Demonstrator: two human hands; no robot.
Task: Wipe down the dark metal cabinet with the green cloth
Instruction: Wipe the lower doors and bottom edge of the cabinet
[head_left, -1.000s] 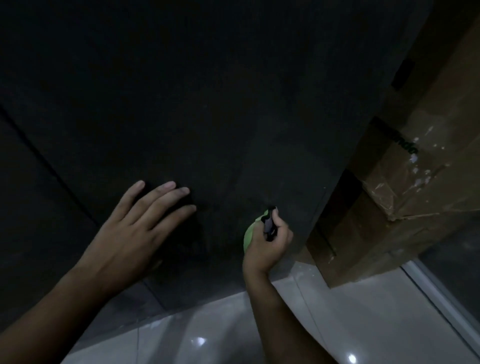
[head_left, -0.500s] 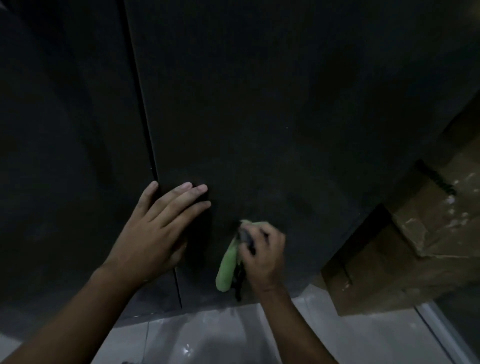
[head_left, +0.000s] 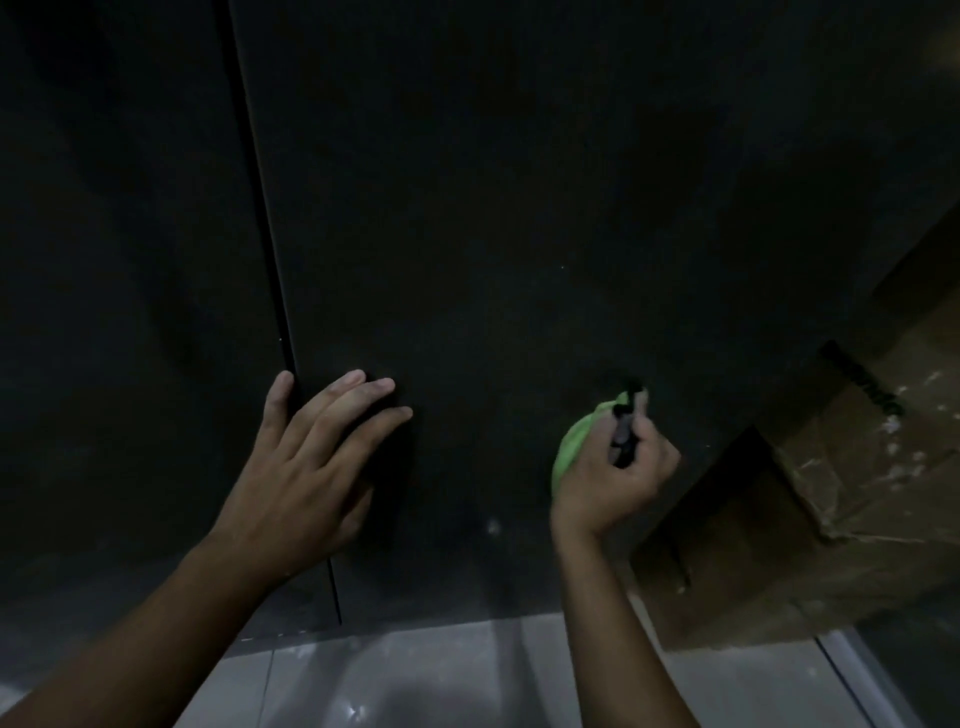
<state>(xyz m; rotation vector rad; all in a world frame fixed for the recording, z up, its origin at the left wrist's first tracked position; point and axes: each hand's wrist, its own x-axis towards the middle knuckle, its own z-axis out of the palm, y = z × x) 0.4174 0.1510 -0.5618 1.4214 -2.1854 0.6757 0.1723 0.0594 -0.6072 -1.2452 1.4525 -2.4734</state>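
Observation:
The dark metal cabinet (head_left: 519, 234) fills most of the view, with a vertical seam running down its left part. My left hand (head_left: 306, 467) lies flat on the cabinet face, fingers spread, its thumb across the seam. Low on the right part of the cabinet, my right hand (head_left: 615, 478) is closed around the bunched green cloth (head_left: 574, 441) and presses it against the panel. A small black object (head_left: 623, 431) is also held in that hand, sticking up between the fingers. Most of the cloth is hidden behind the hand.
A worn brown cardboard box (head_left: 810, 519) with white specks stands right beside the cabinet's right edge. Glossy pale floor tiles (head_left: 441, 675) run along the bottom. A grey strip (head_left: 862, 675) crosses the floor at the lower right.
The cloth hung down below my right hand half a second ago; now it is bunched at the hand's left side. My right hand has shifted to the right on the panel. The left hand stays planted.

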